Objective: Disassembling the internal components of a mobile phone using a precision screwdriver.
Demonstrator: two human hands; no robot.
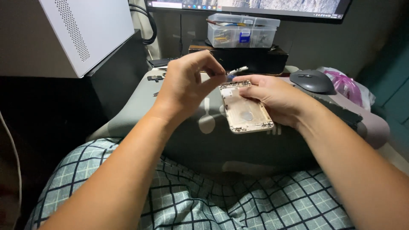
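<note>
While the phone housing sits cradled in the right hand, gold-toned and opened face-up above a grey cushion, the interior appears largely stripped: no screen or main board is visible, only the bare shell with small fittings along its top edge. Judged from that, disassembly looks well advanced, with work now confined to the top end. The right hand's fingers wrap the shell's far edge, closed on it. The left hand has thumb and fingertips pinched tight on a slim tool, its pale tip angled toward the housing's top corner. Small dark parts lie loose on the cushion beyond. Further back, a clear lidded plastic box on a dark case holds assorted small items, yellow and blue among them; exact contents cannot be told. A mouse rests to the right.
</note>
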